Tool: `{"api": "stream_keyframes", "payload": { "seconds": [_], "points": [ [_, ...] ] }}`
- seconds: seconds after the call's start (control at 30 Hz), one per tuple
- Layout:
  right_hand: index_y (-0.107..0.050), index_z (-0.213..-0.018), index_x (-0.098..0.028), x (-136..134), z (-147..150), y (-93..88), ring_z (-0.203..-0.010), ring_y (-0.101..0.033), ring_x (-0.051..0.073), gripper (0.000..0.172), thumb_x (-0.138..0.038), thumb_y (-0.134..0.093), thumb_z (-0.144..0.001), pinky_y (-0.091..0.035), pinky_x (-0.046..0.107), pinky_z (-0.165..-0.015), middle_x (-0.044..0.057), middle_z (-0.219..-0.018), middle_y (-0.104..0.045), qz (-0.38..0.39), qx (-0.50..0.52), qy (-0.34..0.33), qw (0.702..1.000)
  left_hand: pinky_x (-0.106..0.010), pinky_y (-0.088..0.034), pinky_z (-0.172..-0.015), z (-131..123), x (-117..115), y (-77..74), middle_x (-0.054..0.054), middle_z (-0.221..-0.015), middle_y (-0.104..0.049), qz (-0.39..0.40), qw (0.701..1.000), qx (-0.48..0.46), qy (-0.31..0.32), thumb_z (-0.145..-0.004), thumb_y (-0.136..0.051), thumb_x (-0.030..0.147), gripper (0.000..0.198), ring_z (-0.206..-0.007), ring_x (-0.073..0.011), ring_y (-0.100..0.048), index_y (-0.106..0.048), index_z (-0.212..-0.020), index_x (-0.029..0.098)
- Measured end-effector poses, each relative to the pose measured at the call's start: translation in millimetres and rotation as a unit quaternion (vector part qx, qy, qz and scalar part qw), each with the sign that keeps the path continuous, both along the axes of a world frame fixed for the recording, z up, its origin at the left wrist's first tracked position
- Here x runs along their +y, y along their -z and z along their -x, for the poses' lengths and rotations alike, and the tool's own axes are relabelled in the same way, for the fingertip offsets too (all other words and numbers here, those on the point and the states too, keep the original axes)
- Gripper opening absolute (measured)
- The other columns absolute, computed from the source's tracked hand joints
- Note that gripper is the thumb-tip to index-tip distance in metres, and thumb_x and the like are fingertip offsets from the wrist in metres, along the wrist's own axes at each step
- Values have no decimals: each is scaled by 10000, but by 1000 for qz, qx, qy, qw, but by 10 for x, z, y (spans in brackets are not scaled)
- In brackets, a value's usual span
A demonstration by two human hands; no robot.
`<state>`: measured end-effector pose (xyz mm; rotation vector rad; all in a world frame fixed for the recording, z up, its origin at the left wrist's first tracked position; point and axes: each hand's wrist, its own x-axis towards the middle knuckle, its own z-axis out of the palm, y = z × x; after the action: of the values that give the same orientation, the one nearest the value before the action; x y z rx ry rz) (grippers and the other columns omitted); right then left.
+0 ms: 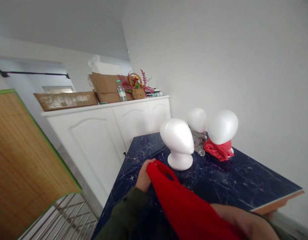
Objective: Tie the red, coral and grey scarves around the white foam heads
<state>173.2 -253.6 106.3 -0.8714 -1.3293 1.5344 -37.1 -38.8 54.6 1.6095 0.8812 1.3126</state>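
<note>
A piece of red cloth with an opening near its far end stretches between my two hands, above the dark blue marbled tabletop. Its far corner is pinched by my left hand, whose fingers are closed. My right hand grips the near part at the lower right, blurred and partly cut off by the frame edge. Just beyond the cloth a bare white foam mannequin head stands upright on its base. What kind of garment the red cloth is, I cannot tell.
Two more white foam heads stand behind, with bunched red fabric and grey fabric around their necks. White cabinets hold cardboard boxes, a bottle and a flower basket. A bamboo mat covers a metal rack at left.
</note>
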Motion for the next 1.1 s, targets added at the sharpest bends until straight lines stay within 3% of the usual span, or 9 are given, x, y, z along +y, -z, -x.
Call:
{"api": "stream_keyframes", "payload": {
  "seconds": [0.13,0.23,0.3,0.4,0.5,0.67,0.8,0.97,1.1],
  "points": [
    [-412,-1190,-198,472,352,108,-831,-543,202,690,-231,-683,-556,-430,275,-706,44,-950,-561,12,124,-142,982,-371,-269,-975,109,958,-583,-72,-995,-567,-122,982,122,-73,-571,-558,102,117,-1065,-223,-446,-556,-676,154],
    [-304,-1263,-232,991,602,357,-829,-539,200,749,-227,-636,-592,-426,293,-710,31,-995,-543,-40,175,-118,977,-321,-236,-987,-32,1463,-1023,-81,-986,-558,-144,973,170,-60,-575,-509,48,119,-1120,-199,-406,-569,-663,103],
    [-262,-1293,-223,1294,672,564,-962,-484,237,781,-274,-633,-608,-390,342,-804,59,-1117,-483,-103,89,-78,988,-326,-229,-988,-154,1640,-1123,-116,-1100,-509,-140,968,196,-71,-565,-514,35,171,-1160,-215,-371,-574,-714,95],
    [-359,-1262,-153,1602,534,883,-1124,-338,264,689,-328,-617,-647,-269,370,-931,108,-1249,-369,-219,-149,17,964,-441,-228,-976,-239,1668,-864,-193,-1308,-297,-98,961,229,-123,-500,-570,42,341,-1169,-318,-350,-567,-828,136],
    [-625,-919,-154,1776,101,1139,-911,-496,231,283,-299,-547,-688,-354,330,-824,87,-961,-575,-303,-315,106,893,-576,-207,-913,-169,1536,-311,-238,-1359,-144,-55,952,250,-168,-520,-557,98,484,-1161,-389,-325,-503,-998,143],
    [-517,-526,-164,2022,-715,1249,-521,-458,157,320,-303,-370,-774,-367,272,-533,21,-517,-483,-214,-404,327,827,-438,-194,-1000,-97,1325,390,-194,-1240,-403,-32,948,264,-175,-514,-518,44,481,-1188,-305,-325,-527,-987,135],
    [-556,-895,-139,2197,-857,1277,-804,-512,202,258,-261,-383,-748,-408,318,-734,81,-859,-560,-163,-329,455,811,-385,-228,-1007,-371,1074,454,-115,-1110,-532,-87,962,231,-114,-578,-517,78,387,-1108,-249,-431,-564,-952,167],
    [-411,-1197,-104,2234,-718,1343,-1131,-341,213,492,-184,-424,-712,-236,354,-979,102,-1217,-410,-208,-389,349,827,-387,-291,-964,-993,726,320,-125,-1162,-481,-108,971,214,21,-534,-666,218,679,-1107,-254,-421,-397,-1152,139],
    [-433,-1196,-82,2201,-719,1295,-1119,-364,218,483,-170,-439,-721,-244,347,-979,114,-1206,-428,-193,-408,307,838,-379,-347,-913,-1341,632,333,-167,-1154,-455,-55,981,171,-66,-460,-731,336,862,-1069,-256,-444,-294,-1168,109]
  ]
}}
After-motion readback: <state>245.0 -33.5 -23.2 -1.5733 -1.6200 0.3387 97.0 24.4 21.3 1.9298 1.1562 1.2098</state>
